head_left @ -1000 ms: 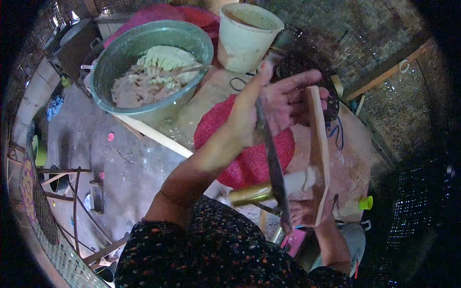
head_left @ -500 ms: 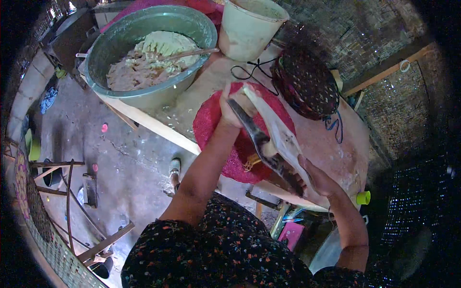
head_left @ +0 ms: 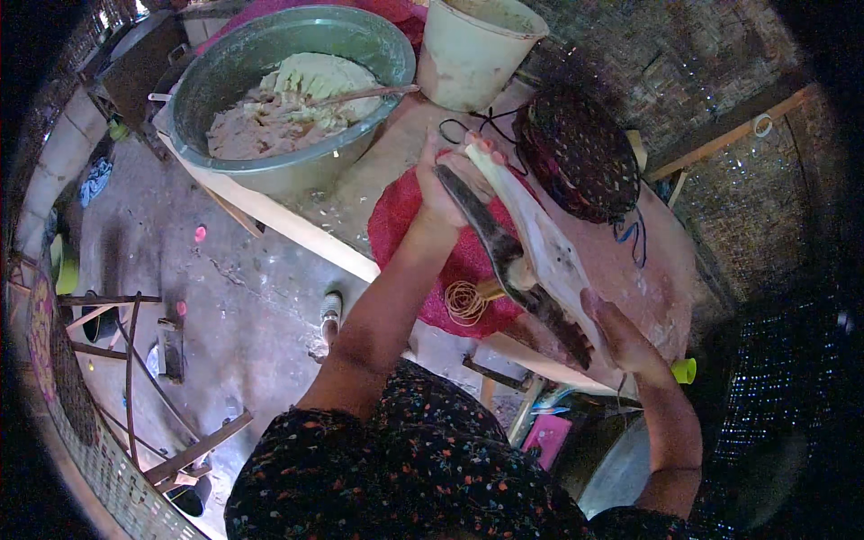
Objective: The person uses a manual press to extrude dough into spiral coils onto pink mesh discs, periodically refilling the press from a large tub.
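My left hand (head_left: 447, 186) grips the upper end of a pale flat wooden board (head_left: 549, 252), which slants down to the right above the table. My right hand (head_left: 619, 340) holds the board's lower end. A long dark blade-like strip (head_left: 504, 256) lies along the board's left side between both hands; I cannot tell which hand holds it. Under the board a red mesh cloth (head_left: 405, 238) lies on the wooden table (head_left: 360, 193), with a small coil of twine (head_left: 464, 301) at its near edge.
A green basin (head_left: 216, 99) of pale paste with a wooden stick (head_left: 364, 94) in it stands at the table's far left. A pale bucket (head_left: 472, 54) and a dark woven basket (head_left: 580, 153) sit further right. A shoe (head_left: 331, 310) lies on the concrete floor.
The board has tilted from nearly upright to a slant. My left hand has closed on its upper end, and my right hand has come into view at its lower end.
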A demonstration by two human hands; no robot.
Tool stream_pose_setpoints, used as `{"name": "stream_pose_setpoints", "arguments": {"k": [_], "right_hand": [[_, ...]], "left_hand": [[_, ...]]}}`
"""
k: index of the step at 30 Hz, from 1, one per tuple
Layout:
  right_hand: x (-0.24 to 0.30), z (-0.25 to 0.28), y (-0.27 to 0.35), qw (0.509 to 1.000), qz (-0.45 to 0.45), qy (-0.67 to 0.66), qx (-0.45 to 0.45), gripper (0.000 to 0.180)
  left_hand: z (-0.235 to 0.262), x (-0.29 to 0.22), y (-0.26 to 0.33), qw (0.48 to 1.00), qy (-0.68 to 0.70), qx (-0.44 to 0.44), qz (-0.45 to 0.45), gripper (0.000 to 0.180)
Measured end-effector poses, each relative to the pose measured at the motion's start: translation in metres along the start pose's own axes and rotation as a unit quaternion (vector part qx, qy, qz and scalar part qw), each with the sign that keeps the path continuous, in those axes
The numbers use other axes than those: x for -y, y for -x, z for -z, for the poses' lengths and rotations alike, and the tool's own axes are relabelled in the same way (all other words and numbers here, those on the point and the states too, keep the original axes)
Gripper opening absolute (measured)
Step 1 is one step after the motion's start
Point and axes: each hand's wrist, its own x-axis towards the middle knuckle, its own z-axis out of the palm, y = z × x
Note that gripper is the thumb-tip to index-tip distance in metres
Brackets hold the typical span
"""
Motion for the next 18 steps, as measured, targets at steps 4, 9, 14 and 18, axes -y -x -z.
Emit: {"name": "stream_pose_setpoints", "arguments": {"k": [4,9,14,18], "right_hand": [[-0.013,-0.01,-0.015,0.999,0.019,-0.042,0.012,0.069],[-0.031,-0.01,-0.006,0.992,-0.058,-0.099,0.054,0.069],[-0.022,-0.005,-0.012,0.995,-0.076,-0.06,0.025,0.066],[-0.022,-0.016,-0.034,0.998,-0.069,0.009,-0.003,0.062]], "left_hand": [[-0.011,-0.015,-0.003,0.999,0.006,0.023,0.034,0.061],[-0.03,0.0,0.023,0.993,-0.011,-0.117,-0.024,0.048],[-0.008,0.014,0.018,0.982,-0.065,-0.174,-0.046,0.042],[0.029,-0.016,0.014,0.998,-0.018,-0.053,0.004,0.053]]}}
